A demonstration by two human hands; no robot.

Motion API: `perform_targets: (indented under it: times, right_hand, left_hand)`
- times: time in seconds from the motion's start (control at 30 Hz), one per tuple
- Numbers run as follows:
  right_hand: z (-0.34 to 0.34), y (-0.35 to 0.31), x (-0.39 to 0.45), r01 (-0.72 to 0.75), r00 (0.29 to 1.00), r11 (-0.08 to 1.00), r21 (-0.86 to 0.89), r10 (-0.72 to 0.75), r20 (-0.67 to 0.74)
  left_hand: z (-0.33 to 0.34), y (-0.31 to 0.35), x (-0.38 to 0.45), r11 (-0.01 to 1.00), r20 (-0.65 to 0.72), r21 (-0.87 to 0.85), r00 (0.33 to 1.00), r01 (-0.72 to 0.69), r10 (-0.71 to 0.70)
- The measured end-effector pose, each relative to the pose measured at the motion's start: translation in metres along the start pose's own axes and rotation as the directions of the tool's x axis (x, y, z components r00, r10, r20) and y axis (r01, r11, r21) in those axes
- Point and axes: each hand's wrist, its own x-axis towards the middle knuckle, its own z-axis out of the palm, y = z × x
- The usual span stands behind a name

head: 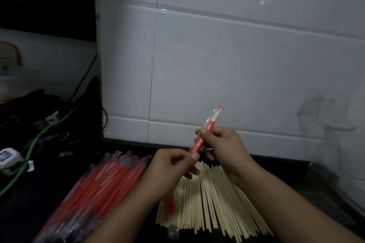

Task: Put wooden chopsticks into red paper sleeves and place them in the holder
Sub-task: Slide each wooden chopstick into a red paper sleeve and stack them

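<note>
One red sleeve (205, 136) with chopsticks inside is pinched by the left hand (173, 165) below and the right hand (221, 144) above. If pushed crookedly, the thin sleeve could tear. Bare chopsticks (213, 203) lie under both hands.

Ahead of you stands a wall of large glossy white ceramic tiles (227, 61) with thin grey joints. To your left, a thin green cable (29, 152) snakes across the dark black countertop (49, 189), passing a small white plastic device with a blue label (7, 159). Behind them lies a heap of black cloth or bags (23, 108), too dim to identify.
</note>
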Motion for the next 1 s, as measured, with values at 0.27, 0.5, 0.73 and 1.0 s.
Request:
perform_targets:
  times: [0.27, 0.5, 0.73, 1.0]
  right_hand:
    - [-0.127, 0.038, 0.011, -0.192, 0.980, 0.781, -0.595, 0.187, -0.071]
    - [-0.157, 0.087, 0.002, -0.253, 0.961, 0.552, -0.795, 0.237, -0.141]
    - [-0.149, 0.099, -0.009, -0.197, 0.978, 0.458, -0.867, 0.028, -0.207]
    - [-0.074, 0.083, -0.031, 0.110, 0.994, 0.504, -0.857, -0.043, 0.102]
  left_hand:
    - [-0.018, -0.035, 0.007, 0.513, -0.247, 0.838, 0.968, 0.188, 0.049]
    - [-0.008, -0.045, 0.008, 0.447, -0.250, 0.854, 0.964, 0.264, -0.091]
    - [-0.014, -0.054, 0.012, 0.557, -0.278, 0.789, 0.959, 0.259, -0.051]
    - [-0.015, -0.036, 0.012, 0.673, -0.293, 0.719, 0.953, 0.171, 0.071]
